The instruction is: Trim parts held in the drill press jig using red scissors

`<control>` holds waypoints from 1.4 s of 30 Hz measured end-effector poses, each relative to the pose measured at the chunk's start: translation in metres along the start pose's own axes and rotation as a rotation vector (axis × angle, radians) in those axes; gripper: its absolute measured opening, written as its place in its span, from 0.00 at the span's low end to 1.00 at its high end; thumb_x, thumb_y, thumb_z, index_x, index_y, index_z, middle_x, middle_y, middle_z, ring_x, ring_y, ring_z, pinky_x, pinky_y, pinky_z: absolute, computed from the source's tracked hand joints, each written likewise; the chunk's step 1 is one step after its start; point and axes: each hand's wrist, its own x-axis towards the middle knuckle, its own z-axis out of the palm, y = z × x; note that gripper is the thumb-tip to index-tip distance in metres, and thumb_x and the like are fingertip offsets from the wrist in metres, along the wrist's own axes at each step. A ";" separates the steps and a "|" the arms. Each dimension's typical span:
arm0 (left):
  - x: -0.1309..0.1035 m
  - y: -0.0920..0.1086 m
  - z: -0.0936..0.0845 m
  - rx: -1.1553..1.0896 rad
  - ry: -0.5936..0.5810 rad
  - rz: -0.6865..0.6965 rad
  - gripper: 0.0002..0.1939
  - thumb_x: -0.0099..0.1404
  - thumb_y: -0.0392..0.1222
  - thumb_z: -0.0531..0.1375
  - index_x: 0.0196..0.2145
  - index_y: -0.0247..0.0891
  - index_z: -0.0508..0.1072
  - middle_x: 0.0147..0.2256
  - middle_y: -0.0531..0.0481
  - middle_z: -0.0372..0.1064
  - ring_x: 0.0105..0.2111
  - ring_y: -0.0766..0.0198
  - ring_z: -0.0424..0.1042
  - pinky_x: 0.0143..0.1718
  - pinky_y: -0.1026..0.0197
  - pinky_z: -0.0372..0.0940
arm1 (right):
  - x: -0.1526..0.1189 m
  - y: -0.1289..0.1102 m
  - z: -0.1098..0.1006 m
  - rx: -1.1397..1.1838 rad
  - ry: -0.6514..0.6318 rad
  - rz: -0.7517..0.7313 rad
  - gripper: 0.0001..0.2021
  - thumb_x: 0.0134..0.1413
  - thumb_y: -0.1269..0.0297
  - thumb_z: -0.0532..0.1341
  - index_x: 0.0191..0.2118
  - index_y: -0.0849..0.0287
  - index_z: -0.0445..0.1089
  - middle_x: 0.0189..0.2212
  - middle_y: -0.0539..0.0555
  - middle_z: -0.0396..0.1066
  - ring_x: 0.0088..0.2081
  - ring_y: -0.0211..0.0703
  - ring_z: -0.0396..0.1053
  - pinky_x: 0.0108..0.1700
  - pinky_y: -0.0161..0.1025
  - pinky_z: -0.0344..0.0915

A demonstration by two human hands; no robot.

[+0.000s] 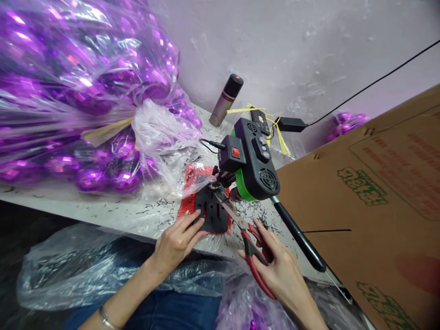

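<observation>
A small black-and-green bench drill press (256, 160) stands on the table, its red switch lit or bright on the motor housing. Its black slotted base plate (215, 213) rests on a red mat (187, 201). My left hand (177, 238) lies with stretched fingers on the near left edge of that plate, with nothing seen in it. Red-and-black-handled scissors (254, 256) are in my right hand (280, 266), fingers around the handles. Their blades reach up toward the chuck, over the plate. What lies at the blade tips is too small to make out.
Purple faceted balls in clear plastic bags (85, 91) fill the left. A spray can (227, 98) stands behind, near a black power adapter (291, 124). A cardboard box (371, 183) blocks the right, beside a black lever handle (299, 236). Dark shavings litter the tabletop (151, 208).
</observation>
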 end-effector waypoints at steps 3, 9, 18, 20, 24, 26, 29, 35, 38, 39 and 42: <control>0.000 0.000 0.000 0.013 0.006 0.008 0.13 0.67 0.41 0.60 0.47 0.34 0.74 0.48 0.40 0.75 0.43 0.57 0.77 0.46 0.56 0.74 | 0.005 -0.004 -0.002 0.142 -0.028 0.049 0.38 0.51 0.46 0.63 0.66 0.52 0.57 0.58 0.57 0.68 0.57 0.53 0.68 0.56 0.48 0.68; 0.000 -0.001 0.000 0.000 -0.003 0.002 0.12 0.67 0.41 0.60 0.47 0.35 0.74 0.49 0.41 0.74 0.44 0.57 0.77 0.47 0.56 0.74 | 0.009 -0.007 -0.005 0.379 -0.091 0.113 0.37 0.47 0.51 0.68 0.63 0.54 0.62 0.60 0.56 0.66 0.60 0.53 0.65 0.58 0.47 0.67; 0.001 0.000 0.000 0.000 0.004 0.007 0.12 0.68 0.41 0.59 0.47 0.35 0.74 0.48 0.41 0.75 0.43 0.58 0.77 0.47 0.56 0.74 | 0.003 -0.006 -0.017 0.479 -0.131 0.207 0.37 0.43 0.53 0.70 0.61 0.55 0.66 0.55 0.57 0.71 0.57 0.58 0.68 0.58 0.52 0.66; 0.002 0.000 -0.001 0.001 0.003 0.010 0.12 0.68 0.41 0.59 0.47 0.34 0.74 0.48 0.41 0.75 0.43 0.58 0.77 0.47 0.56 0.74 | 0.003 -0.006 -0.018 0.442 -0.123 0.219 0.36 0.43 0.52 0.70 0.60 0.55 0.67 0.55 0.57 0.71 0.57 0.59 0.68 0.58 0.53 0.65; 0.002 0.000 -0.001 0.015 -0.008 0.010 0.12 0.68 0.42 0.58 0.47 0.34 0.74 0.48 0.41 0.74 0.43 0.57 0.77 0.46 0.55 0.74 | 0.005 -0.006 -0.010 0.439 -0.091 0.215 0.36 0.44 0.51 0.69 0.61 0.55 0.66 0.54 0.57 0.72 0.56 0.57 0.70 0.57 0.50 0.67; 0.001 0.000 -0.001 0.021 -0.012 0.010 0.12 0.68 0.42 0.59 0.47 0.35 0.74 0.49 0.41 0.74 0.44 0.57 0.77 0.46 0.55 0.74 | 0.002 -0.005 -0.003 0.421 -0.039 0.186 0.36 0.44 0.51 0.69 0.60 0.54 0.66 0.56 0.56 0.70 0.56 0.56 0.69 0.57 0.48 0.67; 0.000 0.000 -0.001 0.026 -0.012 0.007 0.12 0.68 0.41 0.59 0.47 0.35 0.73 0.49 0.42 0.74 0.44 0.58 0.77 0.47 0.55 0.74 | -0.007 0.000 0.004 0.350 0.036 0.155 0.35 0.45 0.51 0.69 0.61 0.52 0.66 0.57 0.56 0.70 0.56 0.54 0.70 0.57 0.48 0.66; 0.001 0.000 -0.002 0.015 0.001 0.011 0.12 0.68 0.41 0.59 0.46 0.34 0.74 0.48 0.42 0.75 0.43 0.57 0.77 0.46 0.55 0.75 | -0.017 -0.003 0.013 0.208 0.166 0.114 0.35 0.48 0.52 0.67 0.62 0.53 0.64 0.53 0.55 0.73 0.53 0.53 0.72 0.57 0.46 0.67; 0.002 0.000 -0.002 0.020 0.001 0.015 0.12 0.69 0.42 0.58 0.46 0.34 0.74 0.48 0.41 0.75 0.43 0.57 0.77 0.45 0.54 0.75 | -0.015 -0.009 0.017 0.209 0.170 0.056 0.34 0.50 0.55 0.65 0.63 0.54 0.62 0.53 0.56 0.73 0.51 0.49 0.73 0.54 0.41 0.69; 0.003 0.000 -0.002 0.019 0.004 0.015 0.12 0.69 0.42 0.58 0.46 0.34 0.74 0.48 0.41 0.75 0.42 0.57 0.77 0.45 0.54 0.75 | -0.016 -0.009 0.017 0.206 0.176 0.047 0.33 0.51 0.55 0.65 0.63 0.54 0.62 0.53 0.56 0.73 0.51 0.49 0.73 0.53 0.40 0.70; 0.003 0.000 -0.002 0.009 0.019 0.018 0.12 0.68 0.42 0.59 0.46 0.34 0.74 0.47 0.41 0.75 0.42 0.58 0.77 0.45 0.56 0.75 | -0.021 -0.003 0.019 0.176 0.223 0.053 0.32 0.51 0.56 0.64 0.62 0.53 0.63 0.52 0.55 0.74 0.51 0.49 0.74 0.52 0.40 0.71</control>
